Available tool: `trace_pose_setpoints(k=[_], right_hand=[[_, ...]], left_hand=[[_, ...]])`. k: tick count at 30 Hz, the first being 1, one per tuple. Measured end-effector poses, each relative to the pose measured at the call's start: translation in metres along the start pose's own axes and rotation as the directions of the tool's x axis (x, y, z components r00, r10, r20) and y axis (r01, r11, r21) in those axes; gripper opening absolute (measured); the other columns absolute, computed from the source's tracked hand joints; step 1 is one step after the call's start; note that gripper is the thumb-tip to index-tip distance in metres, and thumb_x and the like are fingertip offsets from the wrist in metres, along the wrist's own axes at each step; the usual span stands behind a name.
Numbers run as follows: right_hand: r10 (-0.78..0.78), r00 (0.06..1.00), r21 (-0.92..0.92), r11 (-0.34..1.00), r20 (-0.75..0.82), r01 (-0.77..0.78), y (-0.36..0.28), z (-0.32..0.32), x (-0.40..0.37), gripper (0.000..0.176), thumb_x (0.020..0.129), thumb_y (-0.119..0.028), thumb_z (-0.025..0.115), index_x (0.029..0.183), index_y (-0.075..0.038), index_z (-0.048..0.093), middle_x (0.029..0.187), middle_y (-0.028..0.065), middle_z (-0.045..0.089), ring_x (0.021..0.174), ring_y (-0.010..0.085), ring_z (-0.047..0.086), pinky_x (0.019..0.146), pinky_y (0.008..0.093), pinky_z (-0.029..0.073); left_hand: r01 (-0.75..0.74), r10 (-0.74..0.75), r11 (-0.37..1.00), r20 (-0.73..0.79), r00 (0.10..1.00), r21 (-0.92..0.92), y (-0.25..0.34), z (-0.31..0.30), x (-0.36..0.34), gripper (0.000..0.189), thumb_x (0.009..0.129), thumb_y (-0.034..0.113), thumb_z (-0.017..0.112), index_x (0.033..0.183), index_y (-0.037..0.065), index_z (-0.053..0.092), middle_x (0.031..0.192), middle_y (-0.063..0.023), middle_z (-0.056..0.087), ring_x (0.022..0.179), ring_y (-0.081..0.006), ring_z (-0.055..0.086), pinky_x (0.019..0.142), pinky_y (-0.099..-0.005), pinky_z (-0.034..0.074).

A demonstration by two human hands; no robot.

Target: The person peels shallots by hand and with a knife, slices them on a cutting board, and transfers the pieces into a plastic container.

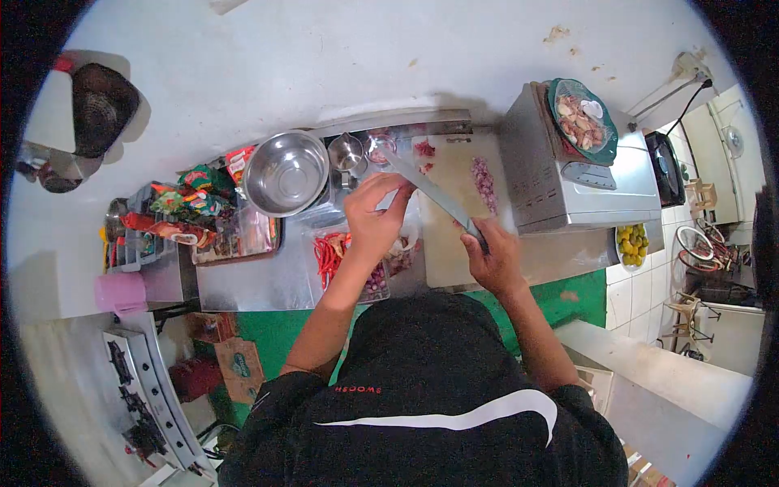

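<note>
Steel knife (442,200), clasped in the right hand (497,256), slants over the cutting board (450,258); left of the board, the left hand (375,215) curls near the knife, whether pinching I cannot tell.

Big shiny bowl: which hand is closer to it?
Left. The left hand is just to the right of the big shiny bowl, apart from it; the right hand is farther right, gripping the knife.
</note>
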State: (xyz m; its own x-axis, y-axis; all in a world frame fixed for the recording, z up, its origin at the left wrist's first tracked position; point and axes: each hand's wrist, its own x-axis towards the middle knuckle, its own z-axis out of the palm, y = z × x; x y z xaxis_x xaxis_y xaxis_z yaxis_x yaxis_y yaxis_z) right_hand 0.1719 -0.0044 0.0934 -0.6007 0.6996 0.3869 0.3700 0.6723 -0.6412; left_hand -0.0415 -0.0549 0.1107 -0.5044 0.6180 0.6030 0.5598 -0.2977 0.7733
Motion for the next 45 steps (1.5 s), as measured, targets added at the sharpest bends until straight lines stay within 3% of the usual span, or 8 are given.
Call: trace_pose_setpoints(k=[7,13,15,18,30,34,42,45], right_hand=[[0.009,0.999,-0.033,0.999,-0.038,-0.01,-0.013,0.008,0.001,0.023,0.085,-0.018,0.067,0.099,-0.001,0.062,0.079,0.0174,0.063,0.066,0.0358,0.062,0.057,0.041,0.048],[0.076,0.993,-0.015,0.997,-0.089,-0.077,-0.015,0.009,0.008,0.022,0.087,-0.018,0.064,0.099,-0.001,0.062,0.077,0.0173,0.062,0.064,0.0359,0.061,0.056,0.0405,0.046],[0.056,0.99,0.0,0.998,-0.126,-0.057,-0.013,0.008,0.009,0.021,0.087,-0.018,0.064,0.099,-0.001,0.062,0.077,0.017,0.062,0.062,0.0356,0.06,0.055,0.0404,0.046],[-0.025,0.996,0.003,1.0,-0.087,0.025,-0.016,0.004,0.008,0.022,0.087,-0.018,0.064,0.1,-0.001,0.062,0.075,0.0171,0.062,0.063,0.0354,0.06,0.055,0.0409,0.045],[-0.055,0.998,0.012,0.998,0.005,0.055,-0.02,0.007,0.015,0.023,0.085,-0.018,0.066,0.099,-0.001,0.061,0.077,0.0166,0.062,0.06,0.0333,0.061,0.054,0.04,0.045],[-0.056,0.998,0.016,0.998,0.021,0.056,-0.019,0.005,0.017,0.022,0.085,-0.019,0.067,0.098,-0.001,0.061,0.077,0.0154,0.062,0.061,0.0328,0.061,0.054,0.0396,0.046],[-0.099,0.995,-0.062,0.993,0.01,0.099,-0.004,-0.005,0.017,0.023,0.083,-0.019,0.069,0.097,-0.002,0.062,0.076,0.0134,0.061,0.063,0.0316,0.061,0.054,0.0393,0.046],[-0.113,0.994,-0.102,0.988,0.006,0.113,0.002,-0.011,0.017,0.023,0.082,-0.019,0.07,0.097,-0.003,0.062,0.075,0.0123,0.061,0.063,0.0313,0.061,0.053,0.0386,0.046]], left_hand=[[0.018,-0.015,0.997,0.038,0.999,-0.08,-0.007,-0.011,-0.003,0.016,0.072,-0.011,0.068,0.084,-0.001,0.069,0.083,-0.0119,0.071,0.076,-0.0231,0.068,0.07,-0.0289,0.051],[0.139,-0.126,0.982,0.105,0.987,-0.126,-0.009,-0.01,-0.01,0.015,0.076,-0.009,0.069,0.089,-0.002,0.07,0.083,-0.0099,0.071,0.077,-0.0163,0.067,0.07,-0.0277,0.051],[0.398,-0.373,0.864,0.14,0.917,-0.309,-0.007,-0.01,-0.014,0.011,0.08,-0.007,0.068,0.089,-0.003,0.069,0.085,-0.0072,0.071,0.078,-0.0118,0.065,0.069,-0.0249,0.051],[0.531,-0.496,0.743,0.196,0.846,-0.407,-0.015,-0.01,-0.015,0.011,0.083,-0.006,0.067,0.093,-0.003,0.068,0.087,-0.0064,0.07,0.081,-0.0098,0.064,0.073,-0.0226,0.051],[0.511,-0.504,0.531,0.233,0.832,-0.675,-0.005,-0.01,-0.008,0.016,0.084,-0.008,0.064,0.1,-0.004,0.066,0.097,-0.0095,0.069,0.088,-0.0134,0.066,0.081,-0.0246,0.052],[0.484,-0.476,0.559,0.217,0.852,-0.673,-0.017,-0.005,-0.011,0.016,0.084,-0.009,0.063,0.099,-0.003,0.066,0.095,-0.0092,0.07,0.087,-0.0131,0.065,0.08,-0.0247,0.052],[0.541,-0.513,0.768,0.177,0.84,-0.342,-0.021,0.002,-0.008,0.016,0.084,-0.009,0.063,0.097,-0.002,0.067,0.087,-0.0056,0.07,0.077,-0.0082,0.064,0.072,-0.0216,0.05],[0.473,-0.472,0.719,0.142,0.87,-0.509,-0.016,0.015,-0.007,0.015,0.084,-0.008,0.062,0.096,-0.002,0.067,0.085,-0.0046,0.07,0.075,-0.0073,0.063,0.069,-0.0211,0.049]])
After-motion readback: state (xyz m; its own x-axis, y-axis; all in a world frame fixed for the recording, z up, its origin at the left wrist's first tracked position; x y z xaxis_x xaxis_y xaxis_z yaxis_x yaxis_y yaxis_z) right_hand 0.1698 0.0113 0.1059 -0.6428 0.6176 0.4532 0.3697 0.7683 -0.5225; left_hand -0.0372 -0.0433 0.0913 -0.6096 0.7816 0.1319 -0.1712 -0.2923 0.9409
